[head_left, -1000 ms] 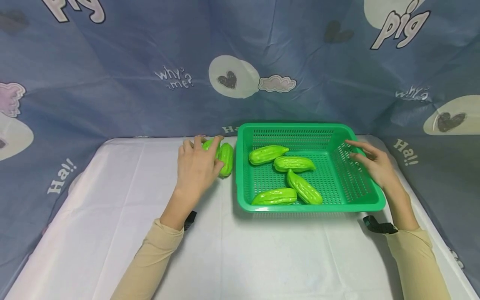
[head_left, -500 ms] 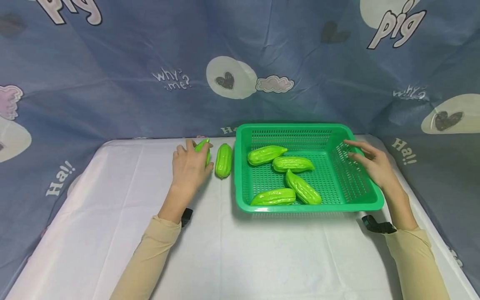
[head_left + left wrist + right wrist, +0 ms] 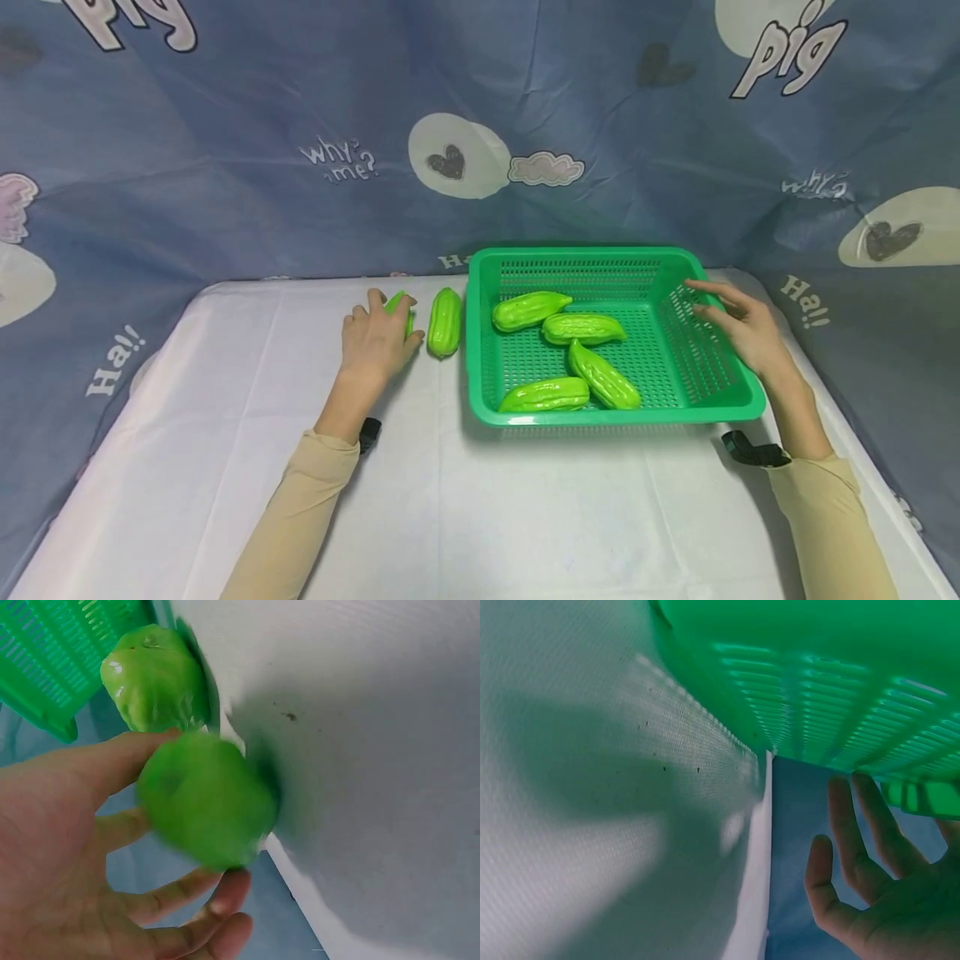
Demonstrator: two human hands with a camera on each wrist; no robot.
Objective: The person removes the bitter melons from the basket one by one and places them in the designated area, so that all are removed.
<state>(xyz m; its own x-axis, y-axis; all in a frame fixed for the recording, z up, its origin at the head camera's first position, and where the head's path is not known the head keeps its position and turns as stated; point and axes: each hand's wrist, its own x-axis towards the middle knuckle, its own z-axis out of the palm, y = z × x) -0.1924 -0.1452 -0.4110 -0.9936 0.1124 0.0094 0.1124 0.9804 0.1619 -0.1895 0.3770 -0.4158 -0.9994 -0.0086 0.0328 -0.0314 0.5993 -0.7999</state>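
Observation:
My left hand holds a ridged, light green bitter melon between thumb and fingers, over the left part of the table near its back edge. The hand hides most of it in the head view. Just right of it lies another bitter melon, lengthwise, beside the green basket. My right hand is at the basket's right rim, its thumb and a finger reaching over the edge. In the right wrist view, other loosely extended fingers show outside, below the slotted wall.
Several bitter melons lie inside the basket, among them one at the front left and one slanting in the middle. A white cloth covers the table. Behind it hangs a blue printed curtain.
My left hand has drawn the gripped bitter melon leftward, away from the one beside the basket, leaving a wider gap. My right hand and the basket stay as they were.

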